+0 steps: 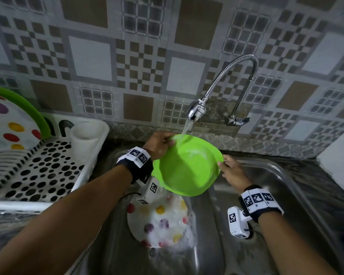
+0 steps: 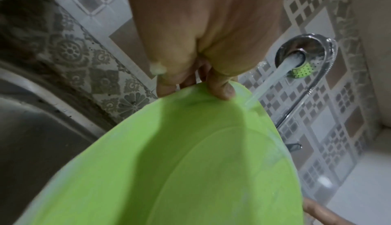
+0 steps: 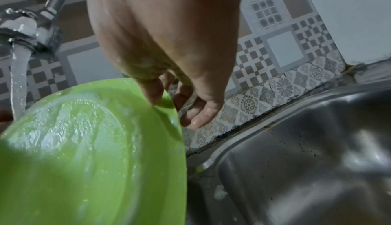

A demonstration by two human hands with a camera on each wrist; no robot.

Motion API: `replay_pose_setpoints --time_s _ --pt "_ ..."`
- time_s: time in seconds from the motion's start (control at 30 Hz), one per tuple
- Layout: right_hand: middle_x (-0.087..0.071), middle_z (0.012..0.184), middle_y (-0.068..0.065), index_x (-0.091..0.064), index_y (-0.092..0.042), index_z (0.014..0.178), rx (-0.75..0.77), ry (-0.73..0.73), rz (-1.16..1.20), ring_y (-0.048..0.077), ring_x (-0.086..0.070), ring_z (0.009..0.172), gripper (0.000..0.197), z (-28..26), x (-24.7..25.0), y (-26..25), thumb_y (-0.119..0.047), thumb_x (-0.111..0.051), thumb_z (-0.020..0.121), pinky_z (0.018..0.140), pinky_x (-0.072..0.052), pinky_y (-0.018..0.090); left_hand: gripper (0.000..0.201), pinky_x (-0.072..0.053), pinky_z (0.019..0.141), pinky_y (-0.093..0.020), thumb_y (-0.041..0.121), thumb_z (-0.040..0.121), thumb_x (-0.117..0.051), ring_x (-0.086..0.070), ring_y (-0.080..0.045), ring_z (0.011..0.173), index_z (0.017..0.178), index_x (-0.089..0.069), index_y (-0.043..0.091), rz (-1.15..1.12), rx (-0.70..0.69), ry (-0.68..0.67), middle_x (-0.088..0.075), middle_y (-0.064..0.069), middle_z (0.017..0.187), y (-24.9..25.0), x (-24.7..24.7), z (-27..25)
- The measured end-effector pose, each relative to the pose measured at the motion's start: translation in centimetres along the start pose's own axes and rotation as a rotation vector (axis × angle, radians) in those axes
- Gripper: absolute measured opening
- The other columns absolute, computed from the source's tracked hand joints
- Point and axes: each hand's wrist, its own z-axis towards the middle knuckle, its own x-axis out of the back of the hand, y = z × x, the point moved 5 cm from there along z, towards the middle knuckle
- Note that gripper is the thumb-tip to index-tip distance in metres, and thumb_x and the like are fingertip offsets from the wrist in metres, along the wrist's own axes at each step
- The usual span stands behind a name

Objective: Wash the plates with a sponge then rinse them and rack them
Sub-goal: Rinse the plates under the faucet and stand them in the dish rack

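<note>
A green plate [image 1: 187,165] is tilted under the running tap [image 1: 196,111] above the sink. Water strikes its upper rim and runs across its face [image 3: 80,128]. My left hand [image 1: 159,143] pinches the plate's far left rim, thumb on top [image 2: 220,89]. My right hand [image 1: 229,171] pinches the right rim, thumb on the face [image 3: 152,93] and fingers behind. Below the green plate [image 2: 169,170], a white plate with coloured dots [image 1: 161,221] lies in the sink, covered in soap foam. No sponge shows.
A white dish rack [image 1: 38,175] stands on the left, holding a dotted plate [image 1: 6,124], a green plate [image 1: 30,108] behind it and a white cup [image 1: 85,135]. The steel sink basin [image 1: 286,195] extends right. A tiled wall [image 1: 139,62] rises behind.
</note>
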Motion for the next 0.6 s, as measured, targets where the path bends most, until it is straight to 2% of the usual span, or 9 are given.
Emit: replay_pose_setpoints --time_s 0.07,0.1,0.17,0.2,0.23,0.33,0.43,0.53,0.6 --pt "-0.059 0.102 0.011 -0.052 -0.003 0.123 0.039 -0.018 0.0 0.018 -0.054 0.088 0.03 0.1 -0.4 -0.2 0.0 -0.048 0.093 0.062 -0.045 0.01 0.032 -0.05 0.095 -0.039 -0.004 0.091 -0.051 -0.061 -0.02 0.1 0.12 -0.061 0.004 -0.027 0.011 0.017 -0.065 -0.006 0.108 0.0 0.7 -0.2" --pt "-0.06 0.101 0.011 -0.051 -0.006 0.124 0.051 -0.03 0.012 0.017 -0.056 0.086 0.032 0.1 -0.8 -0.5 0.001 -0.048 0.093 0.064 -0.047 0.011 0.033 -0.049 0.096 -0.038 -0.005 0.091 -0.051 -0.06 -0.019 0.101 0.122 -0.06 0.003 -0.04 0.02 0.028 -0.064 -0.006 0.11 -0.2 1.2 -0.3" --pt "-0.061 0.098 0.013 -0.049 -0.013 0.128 0.051 -0.066 0.056 0.021 -0.059 0.085 0.038 0.3 -2.1 -1.1 0.0 -0.049 0.092 0.073 -0.054 0.03 0.035 -0.047 0.098 -0.037 -0.006 0.091 -0.05 -0.059 -0.019 0.103 0.124 -0.058 0.003 -0.052 0.043 0.065 -0.063 -0.007 0.113 -0.8 2.6 -0.5" --pt "-0.062 0.094 0.011 -0.048 -0.016 0.129 0.06 -0.089 0.074 0.023 -0.06 0.085 0.04 0.3 -2.8 -1.6 0.0 -0.05 0.092 0.073 -0.055 0.038 0.036 -0.047 0.098 -0.037 -0.006 0.091 -0.049 -0.059 -0.019 0.103 0.124 -0.058 0.003 -0.047 0.059 0.089 -0.063 -0.009 0.114 -1.2 3.5 -0.6" --pt "-0.062 0.09 0.008 -0.048 -0.018 0.129 0.081 -0.109 0.078 0.023 -0.061 0.083 0.042 0.5 -3.5 -2.1 0.001 -0.051 0.092 0.071 -0.056 0.041 0.036 -0.046 0.098 -0.036 -0.006 0.091 -0.048 -0.059 -0.021 0.104 0.124 -0.058 0.004 -0.041 0.068 0.118 -0.063 -0.012 0.117 -1.6 4.3 -0.6" --pt "-0.061 0.081 0.005 -0.052 -0.024 0.124 0.184 -0.168 0.051 0.02 -0.061 0.079 0.043 0.5 -5.4 -3.9 0.001 -0.054 0.09 0.065 -0.057 0.039 0.036 -0.047 0.099 -0.038 -0.005 0.092 -0.047 -0.059 -0.028 0.112 0.123 -0.059 0.005 -0.014 0.092 0.19 -0.063 -0.017 0.121 -2.6 6.7 -0.9" --pt "-0.063 0.085 0.009 -0.058 -0.04 0.109 0.257 -0.184 0.041 0.02 -0.062 0.083 0.039 0.6 -7.1 -5.3 -0.008 -0.059 0.086 0.074 -0.055 0.041 0.036 -0.05 0.097 -0.041 -0.001 0.092 -0.047 -0.061 -0.026 0.107 0.121 -0.062 0.013 0.051 0.139 0.292 -0.065 -0.013 0.117 -3.4 8.7 -1.4" --pt "-0.065 0.087 0.002 -0.055 -0.032 0.107 0.322 -0.175 0.009 0.014 -0.061 0.081 0.033 0.6 -8.3 -7.0 -0.005 -0.06 0.088 0.079 -0.051 0.037 0.035 -0.049 0.098 -0.04 0.005 0.092 -0.047 -0.06 -0.024 0.109 0.121 -0.062 0.018 0.123 0.173 0.387 -0.065 -0.01 0.118 -4.2 10.2 -1.8" --pt "-0.064 0.088 0.012 -0.055 -0.019 0.114 0.354 -0.15 0.008 0.018 -0.057 0.083 0.031 0.8 -8.8 -8.0 -0.005 -0.061 0.087 0.084 -0.05 0.041 0.035 -0.045 0.102 -0.037 0.007 0.092 -0.048 -0.058 -0.024 0.115 0.123 -0.061 0.018 0.156 0.176 0.43 -0.063 -0.009 0.124 -4.7 10.9 -1.7"
